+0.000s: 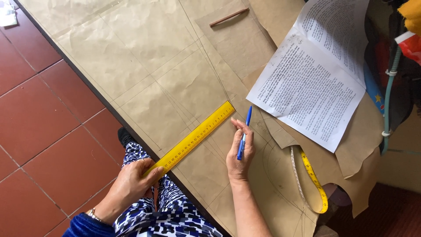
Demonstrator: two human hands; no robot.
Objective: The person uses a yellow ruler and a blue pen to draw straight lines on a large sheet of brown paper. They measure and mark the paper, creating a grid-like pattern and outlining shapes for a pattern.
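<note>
Yellow ruler (193, 139) — long, flat and marked with dark graduations along both edges — is laid slantwise on the brown pattern paper (144, 57), its near end at the table edge (92, 94) and its far end pointing up toward the printed sheets. Its near end is gripped by the left hand (131, 184), the thumb pressed on top and the fingers curled closed around the end; a bracelet is seen at that wrist, above a blue sleeve (83, 226) and a blue-and-white patterned garment (171, 215).

Just beside the ruler's far end, the right hand (240, 153) is rested on the paper, closed around a blue pen (244, 134) that is held upright between thumb and fingers, its tip raised toward the sheets. Faint pencil lines and curves are drawn across the paper around both hands.

To the right of that hand, a yellow measuring tape (313, 180) is looped on the paper near its torn lower edge. Further off, an open white booklet (311, 74) — two pages densely covered in black print — is spread over overlapping brown sheets. At the far end, a thin brown pencil (229, 17) is laid alone on the paper. Red floor tiles (39, 123) are seen at the left.
</note>
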